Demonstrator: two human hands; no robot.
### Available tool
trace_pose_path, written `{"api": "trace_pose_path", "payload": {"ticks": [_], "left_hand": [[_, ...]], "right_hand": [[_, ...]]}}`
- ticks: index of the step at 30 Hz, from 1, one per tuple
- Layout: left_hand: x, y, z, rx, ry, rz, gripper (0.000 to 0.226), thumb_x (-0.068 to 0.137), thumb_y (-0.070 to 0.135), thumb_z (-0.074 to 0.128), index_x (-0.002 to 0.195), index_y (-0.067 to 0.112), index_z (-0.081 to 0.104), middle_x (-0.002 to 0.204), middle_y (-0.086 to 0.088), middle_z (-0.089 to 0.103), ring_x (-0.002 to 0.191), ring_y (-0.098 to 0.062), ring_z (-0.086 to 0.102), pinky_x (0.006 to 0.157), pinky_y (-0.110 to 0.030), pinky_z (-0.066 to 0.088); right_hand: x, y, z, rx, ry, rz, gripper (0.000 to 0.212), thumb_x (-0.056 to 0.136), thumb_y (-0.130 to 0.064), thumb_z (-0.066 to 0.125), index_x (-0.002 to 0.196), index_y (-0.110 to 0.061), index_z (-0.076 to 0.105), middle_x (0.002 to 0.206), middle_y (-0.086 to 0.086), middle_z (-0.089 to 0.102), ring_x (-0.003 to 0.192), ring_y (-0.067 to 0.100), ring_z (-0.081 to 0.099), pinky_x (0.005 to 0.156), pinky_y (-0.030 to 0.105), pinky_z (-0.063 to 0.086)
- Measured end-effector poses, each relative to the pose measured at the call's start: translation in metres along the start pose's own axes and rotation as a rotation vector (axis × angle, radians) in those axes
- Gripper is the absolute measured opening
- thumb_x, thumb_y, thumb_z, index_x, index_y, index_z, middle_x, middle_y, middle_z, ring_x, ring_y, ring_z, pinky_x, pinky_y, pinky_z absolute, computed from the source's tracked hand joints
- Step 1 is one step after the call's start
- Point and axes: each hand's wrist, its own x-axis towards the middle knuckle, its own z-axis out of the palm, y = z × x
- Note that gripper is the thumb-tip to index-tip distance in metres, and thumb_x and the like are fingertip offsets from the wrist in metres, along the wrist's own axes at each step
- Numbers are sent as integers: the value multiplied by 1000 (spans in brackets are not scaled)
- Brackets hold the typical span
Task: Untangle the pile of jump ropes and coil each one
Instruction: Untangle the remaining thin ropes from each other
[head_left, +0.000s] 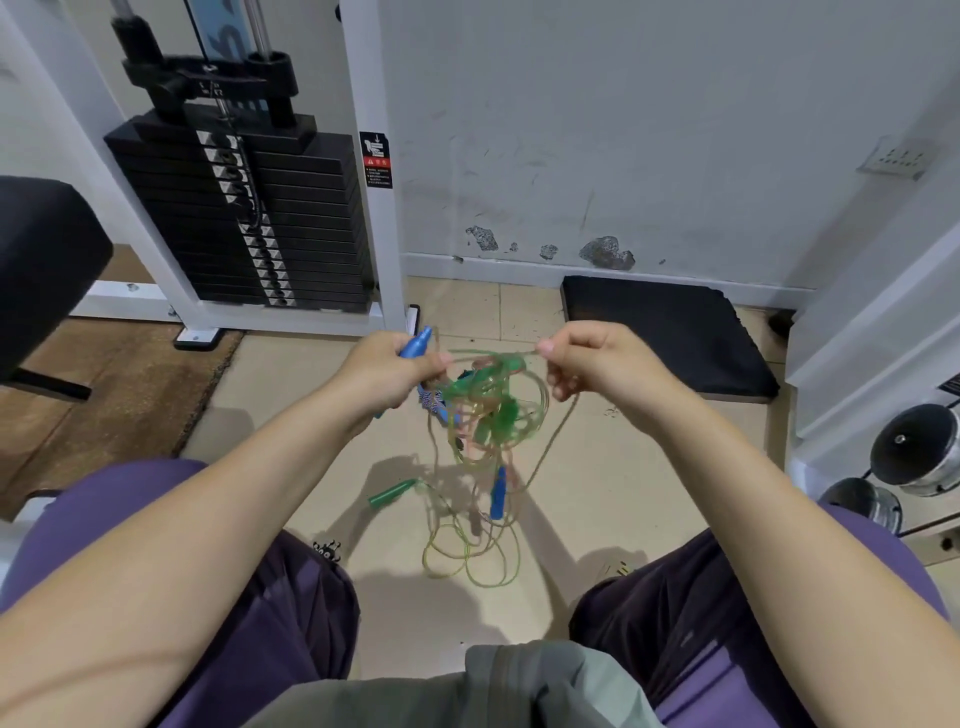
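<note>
Left hand (387, 371) fingers gripping blue handle (415, 345); right hand (597, 364) fingers pinching tangled ropes (483, 410)

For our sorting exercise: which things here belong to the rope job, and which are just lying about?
Part of the job:
tangle of ropes
blue handle in left hand
rope strand pinched by right hand
green handle

Lying about:
weight stack
black mat
dumbbells

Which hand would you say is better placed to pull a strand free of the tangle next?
Probably the right hand: it pinches one cord stretched from the tangle, while the left hand grips a blue handle.
</note>
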Motion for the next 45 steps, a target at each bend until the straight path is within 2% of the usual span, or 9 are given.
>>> {"api": "trace_pose_path", "payload": {"ticks": [6,9,15,20,24,31,37,41,45], "left_hand": [[8,0,-11,-1,277,0,29,89,36,72,68,18,61,51,11,53,44,-7,38,46,-23,31],[7,1,-13,-72,117,49,28,91,33,70,76,12,61,43,12,50,41,-10,34,44,-21,27],[-5,1,5,-161,-229,130,22,91,25,70,89,3,65,62,-2,68,38,-8,35,38,-17,27],[-7,2,21,-245,-271,125,28,93,22,67,92,-5,63,69,-8,71,34,-10,33,35,-16,26],[-4,-1,21,-247,-275,127,22,95,22,65,80,7,60,72,-9,72,33,-12,38,38,-16,33],[-3,-2,18,-287,-336,95,18,97,21,63,86,7,60,68,-6,70,36,-13,49,41,-20,40],[-2,-1,15,-331,-361,74,15,97,18,61,90,5,60,69,-6,71,39,-13,54,42,-19,41],[-1,-2,13,-278,-341,67,15,98,17,60,87,7,58,69,-6,70,38,-13,48,42,-19,39],[2,-5,9,-156,-224,43,20,97,21,63,83,7,57,65,-7,62,37,-11,36,41,-19,32]], "right_hand": [[3,10,-22,-51,127,7,28,93,-21,65,68,-9,62,71,4,67,59,22,58,67,35,43],[1,6,-26,-39,120,24,24,94,-17,63,73,-5,62,74,7,69,59,23,58,62,31,45],[-7,2,0,-76,-129,157,11,93,-1,55,102,1,61,78,16,65,55,24,54,59,31,50],[-7,1,33,-12,-234,199,13,93,-12,60,98,-10,48,78,13,66,56,18,52,53,26,37],[-5,8,42,-173,-176,147,31,82,-24,78,89,-14,49,74,3,59,62,12,50,59,25,38],[-2,18,48,-362,-128,93,33,76,-11,82,80,-18,50,75,3,55,71,19,50,67,30,43],[-2,21,50,-160,-94,144,24,81,-1,74,84,-14,54,79,13,56,72,21,52,71,31,41],[-2,22,50,-69,-130,201,17,87,3,63,89,-11,53,72,7,53,57,18,50,59,30,43],[1,16,38,-352,-72,258,13,83,-23,68,85,-15,57,69,-1,51,56,11,40,46,21,30]]}}
